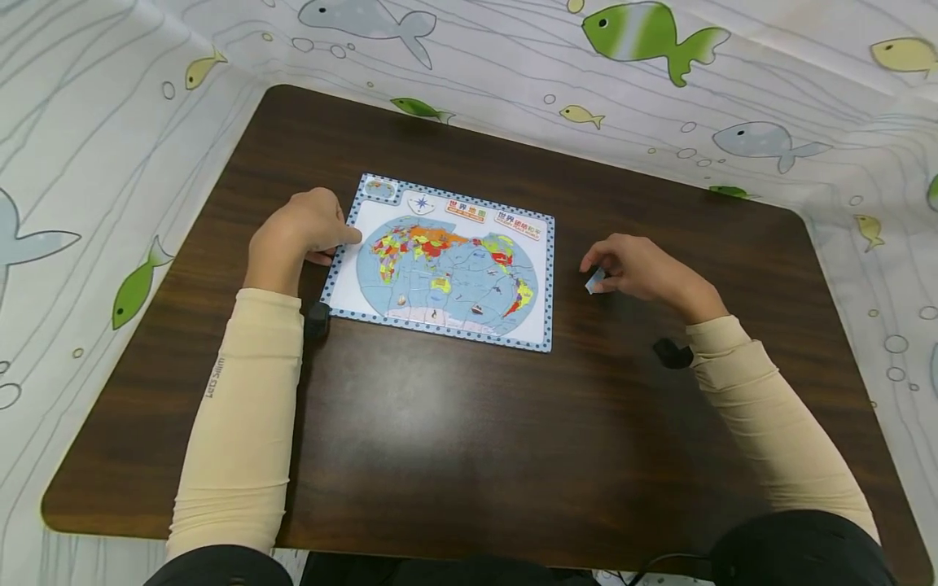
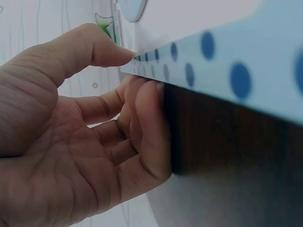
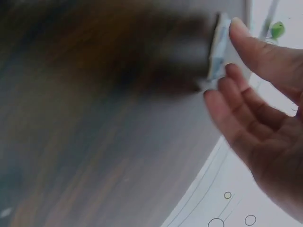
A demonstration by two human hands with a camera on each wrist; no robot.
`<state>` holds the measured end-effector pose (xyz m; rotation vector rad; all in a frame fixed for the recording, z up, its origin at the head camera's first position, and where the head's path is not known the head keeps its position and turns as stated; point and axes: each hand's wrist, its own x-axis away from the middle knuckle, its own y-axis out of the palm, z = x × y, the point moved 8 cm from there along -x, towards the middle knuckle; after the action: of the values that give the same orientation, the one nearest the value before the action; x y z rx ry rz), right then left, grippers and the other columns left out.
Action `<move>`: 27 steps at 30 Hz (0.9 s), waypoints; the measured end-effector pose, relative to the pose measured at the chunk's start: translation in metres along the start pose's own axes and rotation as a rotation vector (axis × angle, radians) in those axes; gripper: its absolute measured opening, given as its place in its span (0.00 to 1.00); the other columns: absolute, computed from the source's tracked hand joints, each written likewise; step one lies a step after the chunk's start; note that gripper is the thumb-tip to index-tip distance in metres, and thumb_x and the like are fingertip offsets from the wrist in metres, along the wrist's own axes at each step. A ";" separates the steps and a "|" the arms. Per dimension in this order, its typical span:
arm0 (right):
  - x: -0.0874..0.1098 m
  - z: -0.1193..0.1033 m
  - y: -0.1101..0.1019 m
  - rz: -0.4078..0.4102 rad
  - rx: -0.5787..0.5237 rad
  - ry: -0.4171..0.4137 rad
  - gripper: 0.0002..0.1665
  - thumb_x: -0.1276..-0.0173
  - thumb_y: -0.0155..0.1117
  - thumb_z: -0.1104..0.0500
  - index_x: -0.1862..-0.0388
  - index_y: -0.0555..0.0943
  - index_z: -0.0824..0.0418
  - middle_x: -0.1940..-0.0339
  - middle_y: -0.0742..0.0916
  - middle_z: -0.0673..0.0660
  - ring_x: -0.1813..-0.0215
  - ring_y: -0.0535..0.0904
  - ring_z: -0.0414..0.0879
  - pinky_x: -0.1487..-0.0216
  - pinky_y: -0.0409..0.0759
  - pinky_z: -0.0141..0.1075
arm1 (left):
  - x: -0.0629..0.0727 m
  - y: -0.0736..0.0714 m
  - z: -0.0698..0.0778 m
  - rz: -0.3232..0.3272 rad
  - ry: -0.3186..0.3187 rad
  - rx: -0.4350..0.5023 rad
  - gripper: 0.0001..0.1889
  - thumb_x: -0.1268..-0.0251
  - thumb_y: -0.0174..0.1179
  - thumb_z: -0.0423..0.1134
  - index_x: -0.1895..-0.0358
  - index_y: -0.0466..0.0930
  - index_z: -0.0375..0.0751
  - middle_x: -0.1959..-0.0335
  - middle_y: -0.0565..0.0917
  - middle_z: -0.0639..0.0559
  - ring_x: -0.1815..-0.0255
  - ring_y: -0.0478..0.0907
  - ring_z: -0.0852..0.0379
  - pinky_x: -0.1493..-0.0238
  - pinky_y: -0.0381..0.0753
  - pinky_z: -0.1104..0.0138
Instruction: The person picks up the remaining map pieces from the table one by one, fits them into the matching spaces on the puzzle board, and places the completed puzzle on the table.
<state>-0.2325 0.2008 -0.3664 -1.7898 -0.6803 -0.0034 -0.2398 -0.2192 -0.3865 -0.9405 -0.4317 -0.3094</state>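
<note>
A world map jigsaw puzzle board (image 1: 541, 285) with a blue dotted border lies on the table, its oval map mostly covered by coloured pieces. White shows along the top of the oval. My left hand (image 1: 304, 232) pinches the board's left edge; in the left wrist view the thumb is on top and the curled fingers are beneath the dotted rim (image 2: 208, 61). To the right of the board, my right hand (image 1: 641, 264) holds a small light-blue puzzle piece (image 1: 595, 281) between thumb and fingertips. The right wrist view shows that piece (image 3: 218, 47) edge-on.
The dark wooden table (image 1: 440, 456) extends around the board on all sides. A white cloth with fish drawings (image 1: 506, 73) rises along its back and sides. Dark wrist cameras (image 1: 672, 354) hang beside both cream sleeves (image 1: 252, 415).
</note>
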 end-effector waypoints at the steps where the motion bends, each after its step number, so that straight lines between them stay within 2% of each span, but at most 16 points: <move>1: 0.001 0.000 0.000 0.010 0.020 -0.027 0.14 0.31 0.77 0.67 0.49 0.86 0.60 0.47 0.85 0.64 0.47 0.85 0.59 0.45 0.87 0.55 | 0.000 0.000 0.001 0.003 -0.001 -0.008 0.14 0.23 0.62 0.41 0.60 0.74 0.32 0.72 0.73 0.45 0.77 0.78 0.55 0.73 0.86 0.68; 5: 0.004 0.002 -0.001 0.070 0.091 -0.098 0.12 0.33 0.78 0.68 0.54 0.87 0.60 0.51 0.85 0.61 0.52 0.82 0.56 0.49 0.84 0.52 | -0.002 0.003 0.007 0.020 0.003 -0.060 0.15 0.23 0.60 0.42 0.58 0.75 0.30 0.70 0.73 0.44 0.78 0.79 0.55 0.73 0.85 0.69; 8: 0.006 0.006 0.000 0.091 0.118 -0.117 0.10 0.33 0.78 0.68 0.56 0.86 0.61 0.54 0.86 0.60 0.53 0.81 0.55 0.50 0.84 0.52 | -0.003 0.006 0.012 0.033 0.006 -0.091 0.19 0.23 0.61 0.43 0.49 0.76 0.25 0.67 0.75 0.41 0.78 0.80 0.54 0.74 0.85 0.69; 12: 0.005 0.006 0.003 0.096 0.139 -0.145 0.10 0.32 0.77 0.68 0.56 0.85 0.62 0.55 0.86 0.59 0.52 0.82 0.55 0.48 0.85 0.52 | -0.002 0.008 0.012 0.048 -0.013 -0.112 0.24 0.23 0.61 0.44 0.41 0.75 0.23 0.61 0.78 0.37 0.76 0.81 0.53 0.74 0.83 0.69; 22: -0.003 0.005 0.005 0.062 0.156 -0.142 0.09 0.31 0.76 0.67 0.57 0.83 0.64 0.57 0.85 0.61 0.54 0.81 0.54 0.48 0.85 0.53 | 0.001 0.007 0.009 0.063 -0.028 -0.124 0.24 0.23 0.61 0.45 0.41 0.76 0.24 0.57 0.79 0.35 0.73 0.82 0.50 0.73 0.84 0.67; 27: -0.006 0.003 0.003 0.072 0.145 -0.143 0.09 0.30 0.75 0.67 0.59 0.81 0.63 0.57 0.84 0.61 0.53 0.79 0.55 0.48 0.83 0.52 | 0.002 0.005 0.008 0.059 -0.033 -0.128 0.25 0.23 0.60 0.45 0.39 0.75 0.23 0.55 0.78 0.34 0.71 0.82 0.49 0.71 0.86 0.65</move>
<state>-0.2375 0.1999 -0.3720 -1.6845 -0.6991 0.2187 -0.2381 -0.2102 -0.3849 -1.0829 -0.4173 -0.2711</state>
